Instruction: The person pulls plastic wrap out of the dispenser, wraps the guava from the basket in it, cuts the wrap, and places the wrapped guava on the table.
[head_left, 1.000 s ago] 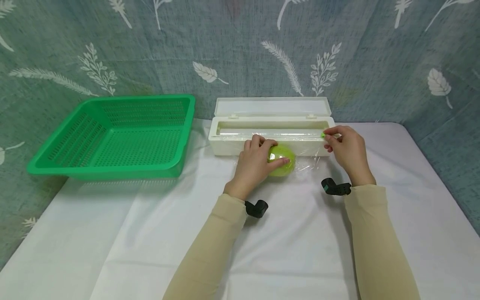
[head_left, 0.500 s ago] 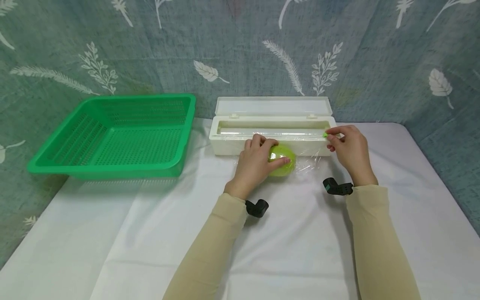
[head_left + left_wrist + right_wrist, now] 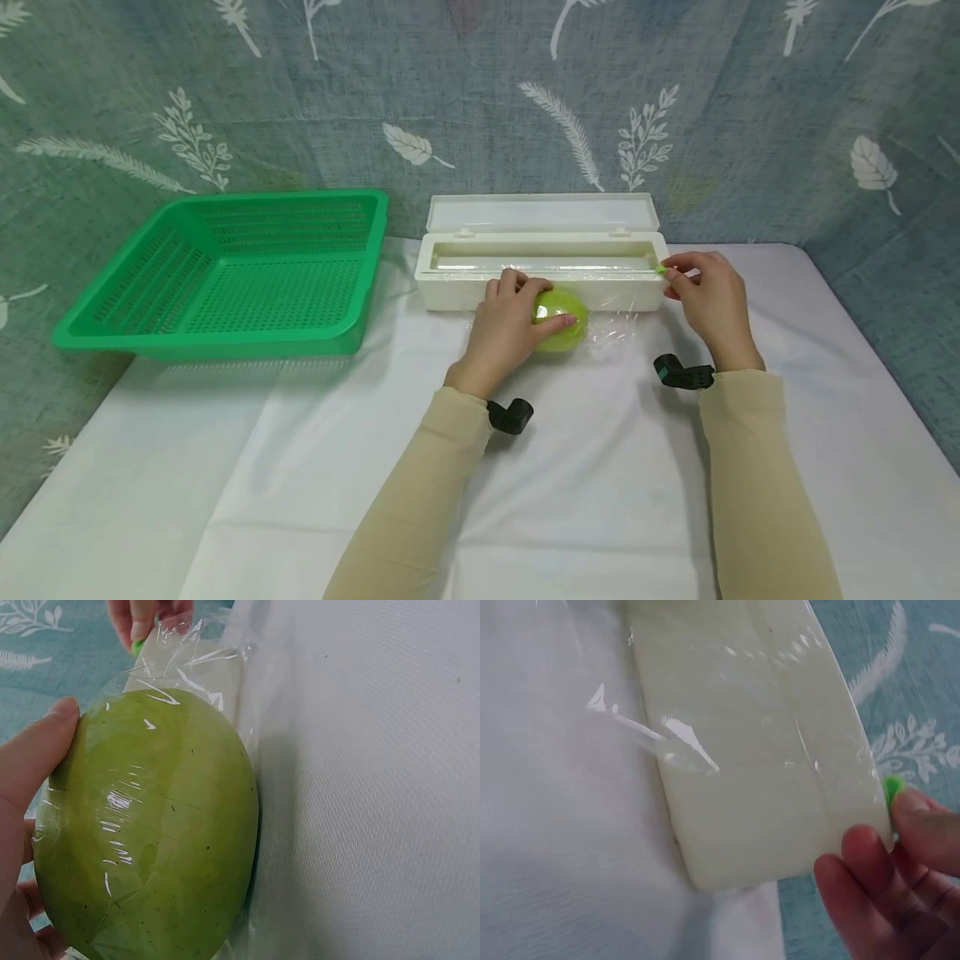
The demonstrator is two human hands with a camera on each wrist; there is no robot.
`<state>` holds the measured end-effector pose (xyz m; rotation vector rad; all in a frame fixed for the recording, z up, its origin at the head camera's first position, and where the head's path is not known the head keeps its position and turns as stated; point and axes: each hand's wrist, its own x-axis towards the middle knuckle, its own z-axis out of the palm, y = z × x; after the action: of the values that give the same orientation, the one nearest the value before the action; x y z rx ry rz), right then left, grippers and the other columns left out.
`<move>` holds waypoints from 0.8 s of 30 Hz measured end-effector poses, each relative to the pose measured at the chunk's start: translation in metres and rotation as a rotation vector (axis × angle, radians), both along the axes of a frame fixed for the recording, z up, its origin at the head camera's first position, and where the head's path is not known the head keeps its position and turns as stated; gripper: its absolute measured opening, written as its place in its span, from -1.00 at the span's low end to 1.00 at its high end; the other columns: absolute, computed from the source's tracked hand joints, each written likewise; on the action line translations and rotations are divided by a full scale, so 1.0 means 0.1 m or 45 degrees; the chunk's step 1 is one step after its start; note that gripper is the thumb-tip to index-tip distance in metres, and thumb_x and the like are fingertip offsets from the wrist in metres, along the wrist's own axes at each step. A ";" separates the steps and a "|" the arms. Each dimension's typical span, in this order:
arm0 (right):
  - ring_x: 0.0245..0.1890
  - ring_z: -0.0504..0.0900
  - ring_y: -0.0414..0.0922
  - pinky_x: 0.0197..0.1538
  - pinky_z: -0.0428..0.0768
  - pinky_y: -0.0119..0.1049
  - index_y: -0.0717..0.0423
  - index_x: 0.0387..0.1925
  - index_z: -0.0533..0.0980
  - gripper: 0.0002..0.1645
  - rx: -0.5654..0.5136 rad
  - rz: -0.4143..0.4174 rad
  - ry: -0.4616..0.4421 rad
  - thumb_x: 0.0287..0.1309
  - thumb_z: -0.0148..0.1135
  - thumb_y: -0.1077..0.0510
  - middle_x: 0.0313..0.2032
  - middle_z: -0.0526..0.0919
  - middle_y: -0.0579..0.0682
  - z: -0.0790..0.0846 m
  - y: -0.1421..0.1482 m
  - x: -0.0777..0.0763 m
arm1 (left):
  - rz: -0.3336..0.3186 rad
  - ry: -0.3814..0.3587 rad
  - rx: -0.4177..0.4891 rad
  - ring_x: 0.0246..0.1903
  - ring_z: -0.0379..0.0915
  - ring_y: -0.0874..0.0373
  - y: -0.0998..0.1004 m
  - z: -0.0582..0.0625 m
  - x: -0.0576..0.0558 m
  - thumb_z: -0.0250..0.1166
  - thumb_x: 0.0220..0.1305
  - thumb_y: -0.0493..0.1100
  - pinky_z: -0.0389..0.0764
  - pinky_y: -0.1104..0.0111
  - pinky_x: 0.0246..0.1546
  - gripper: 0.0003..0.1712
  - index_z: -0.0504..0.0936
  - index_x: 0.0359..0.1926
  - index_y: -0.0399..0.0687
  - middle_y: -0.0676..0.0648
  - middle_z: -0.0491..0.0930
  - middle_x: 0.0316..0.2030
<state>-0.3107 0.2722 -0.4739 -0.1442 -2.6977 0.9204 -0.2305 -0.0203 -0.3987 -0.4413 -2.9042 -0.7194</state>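
My left hand [image 3: 506,329] holds a green mango [image 3: 150,825] against the front of a white cling film dispenser [image 3: 465,293], thumb on one side of it and fingers on the other. Clear cling film [image 3: 199,671] covers the mango and runs out over the dispenser's front wall. At the dispenser's right end, my right hand [image 3: 708,300] pinches a small bright green slide cutter [image 3: 892,787] between thumb and fingers. Its other fingertips [image 3: 864,844] lie by the end corner of the box. The dispenser's lid [image 3: 543,213] stands raised, and a film roll [image 3: 525,262] shows inside.
A green plastic basket [image 3: 247,343] stands to the left of the dispenser on the white-covered table [image 3: 600,500]. Behind everything hangs a grey-blue cloth [image 3: 480,100] with white leaf patterns.
My right hand has slid a little to the right with the slide cutter, up to the dispenser's right end. The left hand stays on the mango.
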 end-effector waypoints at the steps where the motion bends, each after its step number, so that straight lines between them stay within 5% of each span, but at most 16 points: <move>1: -0.42 0.54 -0.32 -0.41 0.49 -0.33 -0.25 -0.03 0.48 -0.57 -0.003 -0.002 -0.006 0.14 -0.08 -0.26 -0.13 0.36 -0.16 0.00 0.01 0.01 | -0.002 0.001 -0.001 -0.13 0.13 0.09 0.00 0.00 0.00 0.12 -0.04 0.41 0.33 0.25 -0.27 -0.30 0.43 0.06 0.15 0.01 0.24 -0.07; 14: -0.37 0.56 -0.28 -0.33 0.54 -0.41 -0.29 0.02 0.44 -0.51 -0.109 0.003 -0.080 0.10 -0.08 -0.30 -0.09 0.33 -0.15 0.05 0.05 0.02 | -0.007 0.015 0.008 -0.11 0.13 0.08 0.01 0.01 -0.01 0.14 -0.04 0.40 0.34 0.23 -0.26 -0.31 0.43 0.05 0.16 0.01 0.23 -0.05; 20: -0.36 0.56 -0.14 -0.49 0.54 -0.34 -0.12 0.01 0.47 -0.54 -0.293 0.052 -0.114 0.13 0.02 -0.19 -0.11 0.32 0.00 0.42 -0.14 0.32 | -0.012 0.005 0.014 -0.12 0.13 0.09 0.00 0.00 -0.02 0.12 -0.05 0.42 0.33 0.25 -0.26 -0.29 0.43 0.06 0.15 0.00 0.24 -0.07; 24: -0.38 0.55 -0.09 -0.38 0.54 -0.18 -0.11 0.02 0.46 -0.51 -0.371 0.043 -0.118 0.12 0.01 -0.22 -0.20 0.42 0.02 0.62 -0.29 0.50 | -0.004 0.013 0.025 -0.18 0.14 0.12 -0.02 0.00 -0.03 0.16 -0.09 0.43 0.32 0.33 -0.35 -0.29 0.46 0.03 0.16 0.01 0.25 -0.17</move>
<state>-0.2606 0.2434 -0.4115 -0.2059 -2.6395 1.3450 -0.2335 -0.0223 -0.3988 -0.4462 -2.8850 -0.7430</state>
